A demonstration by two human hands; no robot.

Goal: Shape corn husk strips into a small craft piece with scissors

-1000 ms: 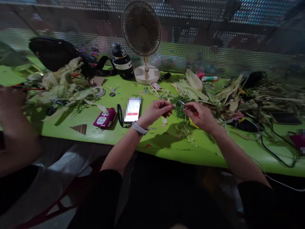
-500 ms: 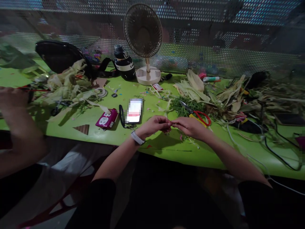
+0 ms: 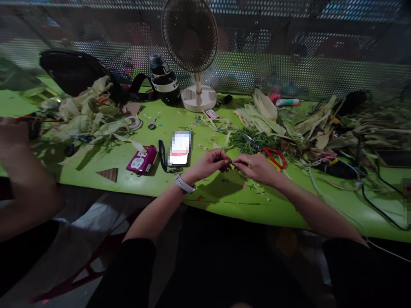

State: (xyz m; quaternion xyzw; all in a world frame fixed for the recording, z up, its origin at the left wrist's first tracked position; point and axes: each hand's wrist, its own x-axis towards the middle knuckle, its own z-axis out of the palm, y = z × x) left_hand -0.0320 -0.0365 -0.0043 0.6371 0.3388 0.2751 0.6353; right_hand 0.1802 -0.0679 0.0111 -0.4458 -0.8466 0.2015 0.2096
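My left hand [image 3: 214, 164], with a pale watch band [image 3: 184, 184] at the wrist, is pinched closed above the green table [image 3: 212, 194]. Facing it, fingertips a small gap away, my right hand [image 3: 253, 167] is pinched too. Whatever sits between the fingertips is too small to make out. Just behind my right hand lie red-handled scissors [image 3: 272, 156], partly over a bunch of thin green stems [image 3: 244, 143]. To the left of my left hand is a phone [image 3: 180, 149] with a lit, blurred screen, and beyond it a magenta packet [image 3: 142, 160].
Corn husks [image 3: 263, 109] are heaped at the right, and another husk pile [image 3: 86, 111] lies left. A fan [image 3: 197, 98] and a dark bottle [image 3: 165, 85] stand at the back. Cables [image 3: 372, 194] trail off the right side. Another person's arm [image 3: 25, 179] rests at the left edge.
My fingertips, which met half a second ago, have drawn slightly apart. The view has shifted a little; the things on the table appear to stay in place.
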